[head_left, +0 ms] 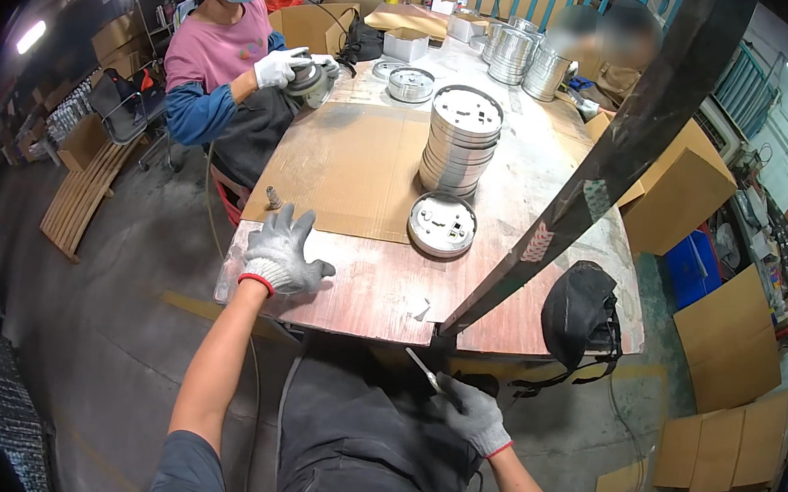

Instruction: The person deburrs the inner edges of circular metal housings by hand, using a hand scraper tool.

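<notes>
While a co-worker (216, 64) in a pink top grips a rounded object (311, 84) with gloved hands beside the worktable (360, 291), the wearer's left hand (285, 249) is spread palm down at the near edge — fingers splayed, grasping nothing; whether it presses on the wood I cannot tell. Just beyond its fingertips stands a small metal fitting (273, 197), on the near left corner of a flat cardboard sheet (345, 159). Farther right, one round metal pan (442, 225) with small cut-outs lies in front of a tall stack of similar pans (458, 157). Below the table edge, a slim pale tool (420, 368) juts up and leftward from the gloved right hand (472, 415), which is clenched around it over the dark apron (365, 426) — so it lies to the left hand's right and nearer the body. Next come a slanting black post (566, 206) and a black fabric bag (579, 309) on the table's right corner.
</notes>
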A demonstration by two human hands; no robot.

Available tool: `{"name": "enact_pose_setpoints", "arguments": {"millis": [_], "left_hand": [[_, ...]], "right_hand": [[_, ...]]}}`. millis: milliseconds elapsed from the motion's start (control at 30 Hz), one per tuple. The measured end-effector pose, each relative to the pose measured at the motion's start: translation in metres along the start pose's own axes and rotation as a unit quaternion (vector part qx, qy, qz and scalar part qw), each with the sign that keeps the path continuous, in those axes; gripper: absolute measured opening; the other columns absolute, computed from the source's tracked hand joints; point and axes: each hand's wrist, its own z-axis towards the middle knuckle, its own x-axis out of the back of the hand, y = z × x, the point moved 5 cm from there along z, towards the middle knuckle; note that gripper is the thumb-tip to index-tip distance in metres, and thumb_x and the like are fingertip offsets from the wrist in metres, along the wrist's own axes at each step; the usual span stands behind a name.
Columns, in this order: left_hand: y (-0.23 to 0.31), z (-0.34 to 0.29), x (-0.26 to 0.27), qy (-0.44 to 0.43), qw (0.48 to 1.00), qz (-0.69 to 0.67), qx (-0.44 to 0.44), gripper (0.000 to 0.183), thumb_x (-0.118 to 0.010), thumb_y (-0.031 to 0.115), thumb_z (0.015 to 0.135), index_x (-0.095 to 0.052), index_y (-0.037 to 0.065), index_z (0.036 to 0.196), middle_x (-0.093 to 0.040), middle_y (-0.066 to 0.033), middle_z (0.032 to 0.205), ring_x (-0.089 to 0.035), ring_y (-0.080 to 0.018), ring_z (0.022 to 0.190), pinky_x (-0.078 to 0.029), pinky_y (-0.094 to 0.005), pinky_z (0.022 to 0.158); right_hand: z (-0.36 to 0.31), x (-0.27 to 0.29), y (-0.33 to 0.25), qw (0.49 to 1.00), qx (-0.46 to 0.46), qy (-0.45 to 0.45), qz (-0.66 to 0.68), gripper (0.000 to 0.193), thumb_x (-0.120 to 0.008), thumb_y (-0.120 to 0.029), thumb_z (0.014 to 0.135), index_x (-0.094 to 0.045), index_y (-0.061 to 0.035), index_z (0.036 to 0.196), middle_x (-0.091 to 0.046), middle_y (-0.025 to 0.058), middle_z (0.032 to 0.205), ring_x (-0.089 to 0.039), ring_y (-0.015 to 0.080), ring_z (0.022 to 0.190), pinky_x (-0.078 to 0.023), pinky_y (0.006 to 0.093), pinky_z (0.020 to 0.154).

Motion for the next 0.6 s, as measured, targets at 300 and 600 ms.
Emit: {"name": "enact_pose_setpoints", "arguments": {"millis": [300,600], "left_hand": [[-0.038,0.005,0.009,0.282,0.879,-0.353,-0.154,0.077,-0.077,0.028,0.085,-0.043,0.003,0.149,-0.05,-0.022,0.148,-0.054,-0.0376,0.134,-0.045,-0.047,0.112],[0.058,-0.036,-0.09,-0.223,0.236,-0.945,0.026,0.078,-0.031,0.066,0.103,-0.051,0.002,0.142,-0.062,-0.0192,0.138,-0.06,-0.0362,0.128,-0.045,-0.0523,0.113]], "right_hand": [[-0.003,0.003,-0.016,0.99,0.089,0.105,0.004,0.042,-0.081,-0.023,0.085,-0.073,-0.013,0.125,-0.076,0.0139,0.103,-0.076,0.0281,0.094,-0.06,0.0381,0.082],[0.044,0.026,-0.068,0.964,0.219,0.13,-0.071,0.043,-0.073,-0.032,0.092,-0.065,-0.0152,0.131,-0.073,0.0154,0.1,-0.072,0.0367,0.083,-0.057,0.0466,0.072]]}}
